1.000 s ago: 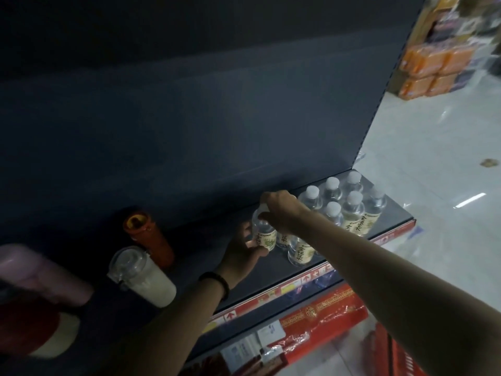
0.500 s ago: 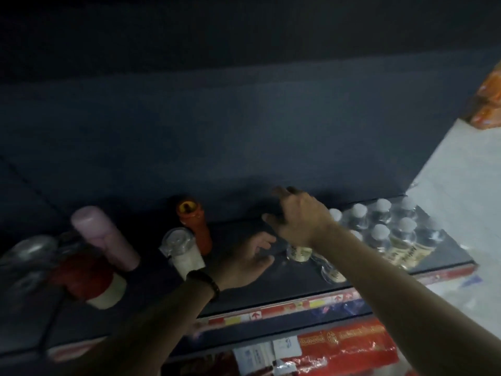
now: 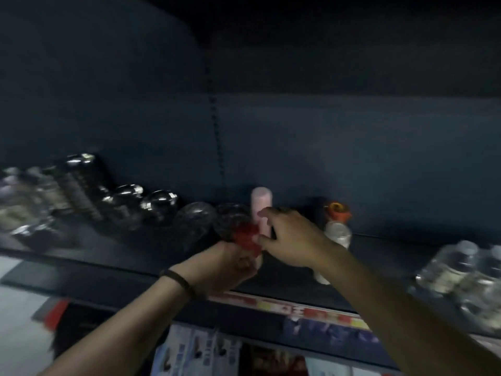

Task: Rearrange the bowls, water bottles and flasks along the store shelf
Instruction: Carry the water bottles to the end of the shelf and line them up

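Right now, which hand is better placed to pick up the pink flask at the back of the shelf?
Right. The right hand is spread at the pink flask, with fingers on either side of it. The left hand looks occupied, gripping the red flask.

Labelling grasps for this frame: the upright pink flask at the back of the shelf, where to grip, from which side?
Probably wrap the pink flask mid-body, coming from its right-front. It is a straight upright cylinder; glass bowls crowd its left, the red-topped container sits in front, and the right hand is at that side.
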Available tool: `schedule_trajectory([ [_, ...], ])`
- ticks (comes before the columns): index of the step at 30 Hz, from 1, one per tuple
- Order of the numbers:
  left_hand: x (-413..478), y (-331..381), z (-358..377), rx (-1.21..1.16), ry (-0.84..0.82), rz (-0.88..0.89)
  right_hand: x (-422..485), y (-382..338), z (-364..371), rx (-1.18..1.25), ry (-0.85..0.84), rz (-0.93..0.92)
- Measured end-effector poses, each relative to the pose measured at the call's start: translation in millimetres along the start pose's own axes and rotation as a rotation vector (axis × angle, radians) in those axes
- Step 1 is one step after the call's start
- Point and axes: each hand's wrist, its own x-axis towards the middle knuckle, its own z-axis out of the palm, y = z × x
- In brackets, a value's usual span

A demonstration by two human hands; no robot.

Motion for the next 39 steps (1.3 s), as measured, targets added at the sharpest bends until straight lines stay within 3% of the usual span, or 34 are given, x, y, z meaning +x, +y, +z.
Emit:
schedule_trajectory([
  [6, -117, -169, -74, 0.096, 0.152, -0.238, 54, -163, 78, -0.015, -0.086, -0.119],
  [12, -188, -292, -123, 0.069, 0.249, -0.397, 108, -275, 123, -0.013, -0.173, -0.161],
  [25, -238, -446, -221, 0.041, 0.322, -0.743, 284, -427, 203, 0.083, -0.279, -0.374],
  [35, -243, -603, -293, -0.130, 0.472, -0.732, 406, -554, 251, 0.138, -0.246, -0.389],
  [39, -225, -689, -340, -0.134, 0.571, -0.631, 482, -619, 271, 0.107, -0.187, -0.328],
])
